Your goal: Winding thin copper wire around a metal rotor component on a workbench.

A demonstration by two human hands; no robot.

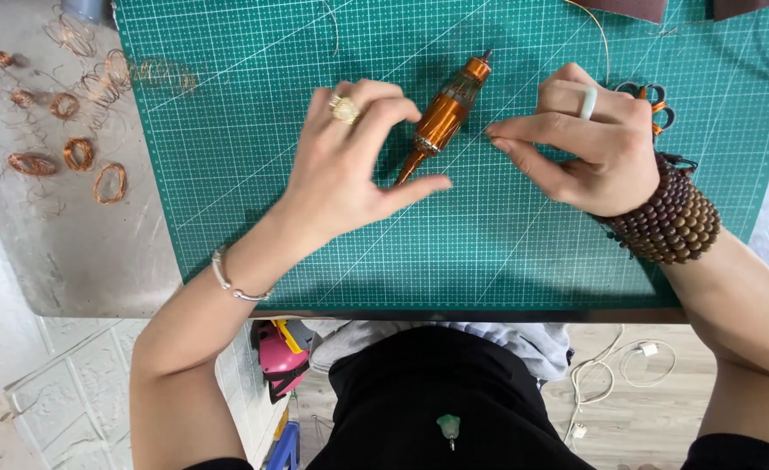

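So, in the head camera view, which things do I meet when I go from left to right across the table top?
Copper wire coils → left hand → copper-wound spindle → right hand → brown bead bracelet.

We see bright, even daylight from above. Soft shadows fall beneath both hands onto the green cutting mat (228,130). Focus is sharp at centre; the copper wire coils (71,130) look slightly blurred, and the edges bend mildly.

Object: orange metallic spindle-shaped coil of copper wire with clear ends and a narrow tip (447,111)
Pose: lying slanted, tip up-right
Place: green gridded cutting mat (489,252), between both hands
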